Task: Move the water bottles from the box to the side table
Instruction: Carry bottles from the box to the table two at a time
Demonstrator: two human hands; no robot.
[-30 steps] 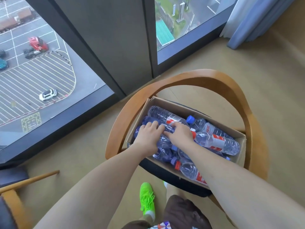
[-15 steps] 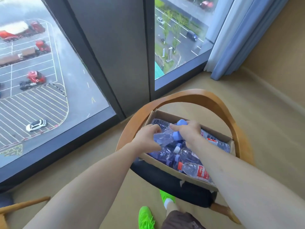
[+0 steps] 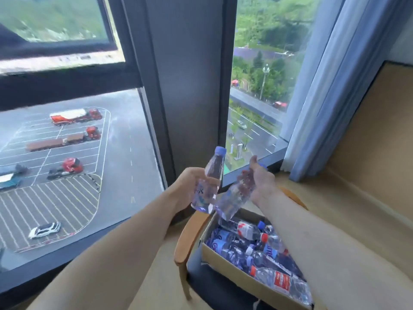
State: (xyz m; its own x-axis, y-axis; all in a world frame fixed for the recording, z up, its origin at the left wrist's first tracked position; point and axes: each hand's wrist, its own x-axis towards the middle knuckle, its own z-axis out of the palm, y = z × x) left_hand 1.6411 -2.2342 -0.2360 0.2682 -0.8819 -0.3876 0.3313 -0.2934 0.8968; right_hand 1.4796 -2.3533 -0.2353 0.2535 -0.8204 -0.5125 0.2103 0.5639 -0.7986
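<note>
My left hand (image 3: 186, 186) grips a clear water bottle (image 3: 209, 182) with a blue cap, held nearly upright above the box. My right hand (image 3: 261, 180) holds a second clear bottle (image 3: 235, 198), tilted with its base pointing down and left. The two bottles almost touch at their lower ends. Below them, an open cardboard box (image 3: 225, 266) sits on a chair seat and holds several more bottles (image 3: 252, 245) with blue and red caps. No side table is in view.
The box rests on a wooden armchair (image 3: 190, 236) with a curved arm and dark cushion. Large windows with a dark pillar (image 3: 185, 86) stand directly ahead. A blue curtain (image 3: 330, 90) hangs at the right. Tan carpet (image 3: 348, 220) extends to the right.
Both hands have lifted out of the box, each carrying a bottle upward. The view has tilted up toward the windows, so the box now sits low in the frame.
</note>
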